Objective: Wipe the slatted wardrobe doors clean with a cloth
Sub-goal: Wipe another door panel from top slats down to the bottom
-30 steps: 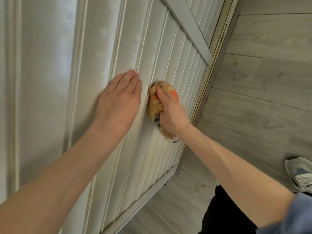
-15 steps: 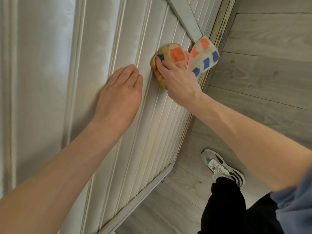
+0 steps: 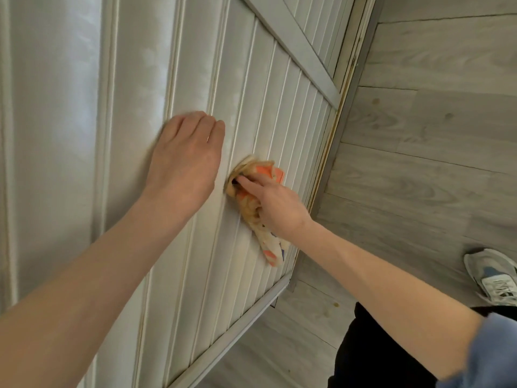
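Slatted wardrobe door (image 3: 268,113): white, with the slats running lengthwise between a crossing rail (image 3: 293,43) above and a bottom rail (image 3: 232,337) near the floor (image 3: 419,169).

Left hand (image 3: 184,163): laid flat against the door surface, fingers straight and close together, holding nothing. Its outline is slightly blurred. It rests just left of the cloth, apart from it.

Right hand (image 3: 277,208): closed round the cloth (image 3: 250,210), with the forefinger stretched along the top of the bundle and pressing it onto the slats.

Cloth: bunched, pale yellow with orange patches, in contact with the lower half of the door, near the door's right edge. A loose tail hangs from below the right hand and lies against the slats.

Surroundings: grey wood-pattern floor to the right of the door. A grey and white shoe (image 3: 495,278) stands on it at the right edge. A blue sleeve (image 3: 489,357) covers the right upper arm; dark trousers (image 3: 363,348) show below it.
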